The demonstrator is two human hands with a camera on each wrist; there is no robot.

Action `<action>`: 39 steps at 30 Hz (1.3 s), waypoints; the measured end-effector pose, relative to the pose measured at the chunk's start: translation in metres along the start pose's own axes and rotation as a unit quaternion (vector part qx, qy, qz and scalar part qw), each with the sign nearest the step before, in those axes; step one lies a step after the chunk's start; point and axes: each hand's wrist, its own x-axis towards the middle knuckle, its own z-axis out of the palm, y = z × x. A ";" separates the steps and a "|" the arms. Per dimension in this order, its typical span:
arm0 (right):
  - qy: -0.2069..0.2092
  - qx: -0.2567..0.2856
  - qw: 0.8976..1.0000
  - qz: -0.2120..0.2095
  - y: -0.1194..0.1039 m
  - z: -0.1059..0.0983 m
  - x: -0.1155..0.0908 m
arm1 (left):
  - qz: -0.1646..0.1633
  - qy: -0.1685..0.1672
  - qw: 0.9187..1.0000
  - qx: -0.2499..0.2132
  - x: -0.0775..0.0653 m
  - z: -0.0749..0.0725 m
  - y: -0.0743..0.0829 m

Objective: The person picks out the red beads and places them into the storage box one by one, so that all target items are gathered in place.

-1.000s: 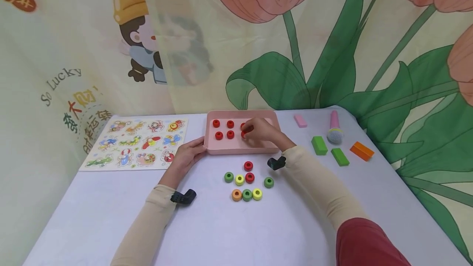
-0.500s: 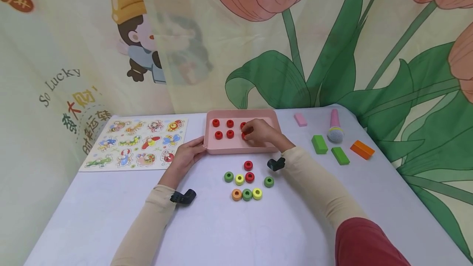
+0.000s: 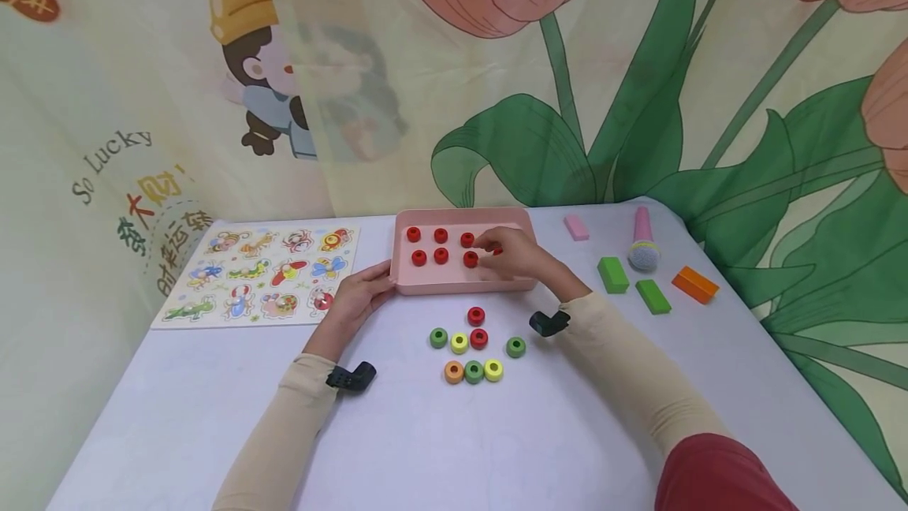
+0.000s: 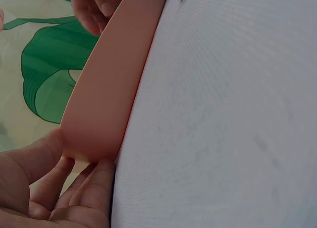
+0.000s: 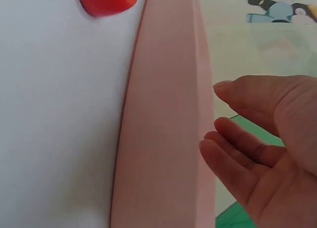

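Observation:
A shallow pink tray (image 3: pixel 464 288) stands at the back of the table, holding several red beads (image 3: pixel 440 255) in two rows. My left hand (image 3: pixel 357 302) grips its near left corner; in the left wrist view the thumb (image 4: pixel 42 153) lies at the rim and the fingers bend against the end wall. Over the tray's right half hovers my right hand (image 3: pixel 518 253), thumb and fingers apart with nothing between them. It partly hides one red bead (image 3: pixel 499 250). In front of the tray lie loose beads: red (image 3: pixel 478 339), green (image 3: pixel 438 337), yellow (image 3: pixel 493 370) and orange (image 3: pixel 454 372).
To the left is a board with insect pictures (image 3: pixel 262 274). On the right lie a pink toy microphone (image 3: pixel 643 243), green blocks (image 3: pixel 613 275), an orange block (image 3: pixel 695 285) and a small pink block (image 3: pixel 576 227). A printed curtain (image 3: pixel 383 101) hangs behind the table.
My right hand has drawn back to the right and its fingers have parted, leaving the red beads at the third column in the tray. The left hand stays at the tray corner.

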 end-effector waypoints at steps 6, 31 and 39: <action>0.000 0.038 0.999 -0.032 -0.002 -0.006 -0.044 | -0.003 0.004 1.000 0.001 0.000 0.001 0.001; -0.070 0.024 0.997 -0.037 -0.015 0.056 -0.104 | 0.001 -0.008 1.000 0.015 -0.003 0.002 0.002; -0.059 0.063 0.995 -0.050 -0.019 0.034 -0.092 | 0.001 -0.008 1.000 0.011 -0.003 0.001 0.002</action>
